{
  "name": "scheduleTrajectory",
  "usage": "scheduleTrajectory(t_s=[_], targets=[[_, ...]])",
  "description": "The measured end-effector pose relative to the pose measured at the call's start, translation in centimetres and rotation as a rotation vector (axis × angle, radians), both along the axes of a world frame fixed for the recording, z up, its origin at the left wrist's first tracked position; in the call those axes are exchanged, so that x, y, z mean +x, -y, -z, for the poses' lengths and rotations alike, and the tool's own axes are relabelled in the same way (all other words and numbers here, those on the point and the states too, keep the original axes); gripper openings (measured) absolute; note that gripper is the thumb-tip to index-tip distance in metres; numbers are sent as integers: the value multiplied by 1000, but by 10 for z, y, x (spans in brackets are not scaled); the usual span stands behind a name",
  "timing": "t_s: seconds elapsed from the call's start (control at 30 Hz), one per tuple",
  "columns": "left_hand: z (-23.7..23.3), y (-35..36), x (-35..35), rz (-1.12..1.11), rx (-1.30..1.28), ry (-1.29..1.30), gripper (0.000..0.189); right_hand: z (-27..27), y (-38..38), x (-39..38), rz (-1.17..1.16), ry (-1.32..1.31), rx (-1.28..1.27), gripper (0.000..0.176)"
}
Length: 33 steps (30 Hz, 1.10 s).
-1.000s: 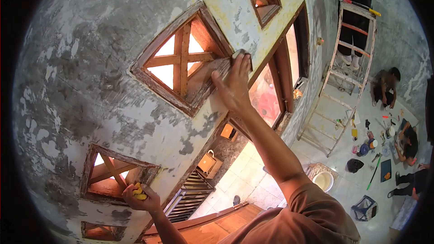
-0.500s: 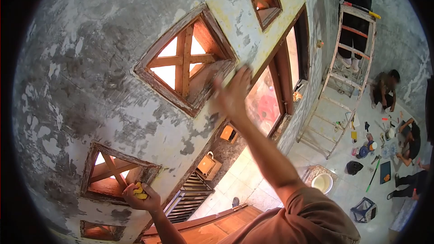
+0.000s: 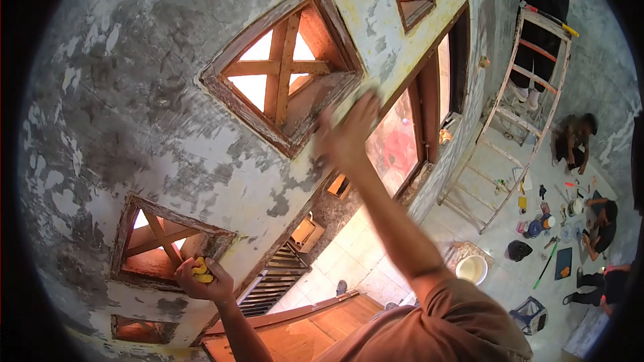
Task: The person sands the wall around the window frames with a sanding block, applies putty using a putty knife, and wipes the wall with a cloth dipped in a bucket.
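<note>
Right hand [image 3: 345, 135], blurred at centre frame, presses outstretched fingers to the lower right edge of a wooden window [image 3: 282, 80] in a peeling wall [image 3: 121, 93], any grip impossible to tell, while the left hand [image 3: 198, 284], lower left, clenches a yellow pad [image 3: 200, 270] on a smaller window [image 3: 157, 241].

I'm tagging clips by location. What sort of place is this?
Probably a building under renovation, seen from high up: a scraped, patchy plaster wall, worn wooden vent windows, a paint-spattered ladder, and tools scattered on the tiled floor below.
</note>
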<state>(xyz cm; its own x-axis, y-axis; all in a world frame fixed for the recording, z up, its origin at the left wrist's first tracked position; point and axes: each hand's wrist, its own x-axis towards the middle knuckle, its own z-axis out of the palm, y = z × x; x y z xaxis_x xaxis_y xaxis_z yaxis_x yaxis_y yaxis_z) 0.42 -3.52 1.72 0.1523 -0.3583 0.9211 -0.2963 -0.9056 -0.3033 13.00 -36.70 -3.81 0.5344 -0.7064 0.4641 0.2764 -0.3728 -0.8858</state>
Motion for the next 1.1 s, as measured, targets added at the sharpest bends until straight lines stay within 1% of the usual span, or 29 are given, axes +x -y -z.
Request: scheduleTrajectory(t_s=[0.03, 0.1, 0.13, 0.2, 0.27, 0.3, 0.33, 0.37, 0.4, 0.43, 0.5, 0.57, 0.63, 0.67, 0.73, 0.77, 0.8, 0.83, 0.9, 0.93, 0.97, 1.03, 1.1], targets=[[2, -1, 1, 4, -5, 6, 23, 6, -45, -22, 25, 19, -99, 104], [4, -5, 0, -21, -13, -14, 24, 10, -110, -86, -290, -45, -198, 107], [5, -8, 2, -10, -6, -4, 24, 15, -121, -93, -285, -46, -184, 107], [6, -8, 3, -4, 9, -4, 24, 21, -135, -101, -438, -59, -259, 109], [5, -10, 0, -18, 6, 4, 24, 2, -92, -73, -270, -162, -246, 108], [4, -9, 0, 9, -3, -8, 23, 12, -68, -45, -90, -46, -282, 107], [4, -8, -1, 34, -16, -20, 22, 3, -41, -27, 5, 10, -241, 107], [5, -6, -2, 20, -27, -17, 22, -6, -19, -23, -67, 49, -84, 109], [4, -4, -2, 19, -39, -38, 21, -11, -11, -22, -84, 1, -77, 109], [3, -3, -2, 21, -51, -55, 20, -7, -12, -19, -93, 9, -86, 109], [3, -4, -1, 22, -63, -43, 19, 3, -17, -10, 3, 47, -235, 110], [2, -2, -2, 27, -58, -51, 19, 8, -17, -4, 21, 50, -254, 111], [-3, 1, 1, 23, -50, -39, 19, 1, -19, -11, -81, 40, -75, 112], [-1, 1, -2, 26, -46, -37, 19, 2, -30, -15, -94, 44, -22, 111], [1, -2, -4, 33, -51, -47, 20, 14, -81, -37, -64, 118, -303, 112], [1, -2, -2, 44, -57, -48, 20, 20, -113, -66, -204, 61, -304, 116], [3, -5, -2, 35, -54, -45, 21, 26, -140, -90, -346, -44, -373, 117], [4, -4, -2, 33, -53, -48, 21, 28, -139, -88, -349, -46, -372, 117], [2, -4, -2, 41, -46, -45, 21, 33, -132, -76, -277, 54, -438, 114], [1, -3, -2, 42, -42, -40, 21, 27, -109, -61, -301, 11, -299, 114], [0, -2, -2, 42, -42, -37, 21, 22, -91, -42, -170, -29, -225, 114], [0, 0, -7, 49, -60, -51, 21, 14, -82, -38, -137, -41, -155, 115], [0, 0, -4, 41, -50, -65, 21, 9, -110, -63, -206, 105, -279, 115]])
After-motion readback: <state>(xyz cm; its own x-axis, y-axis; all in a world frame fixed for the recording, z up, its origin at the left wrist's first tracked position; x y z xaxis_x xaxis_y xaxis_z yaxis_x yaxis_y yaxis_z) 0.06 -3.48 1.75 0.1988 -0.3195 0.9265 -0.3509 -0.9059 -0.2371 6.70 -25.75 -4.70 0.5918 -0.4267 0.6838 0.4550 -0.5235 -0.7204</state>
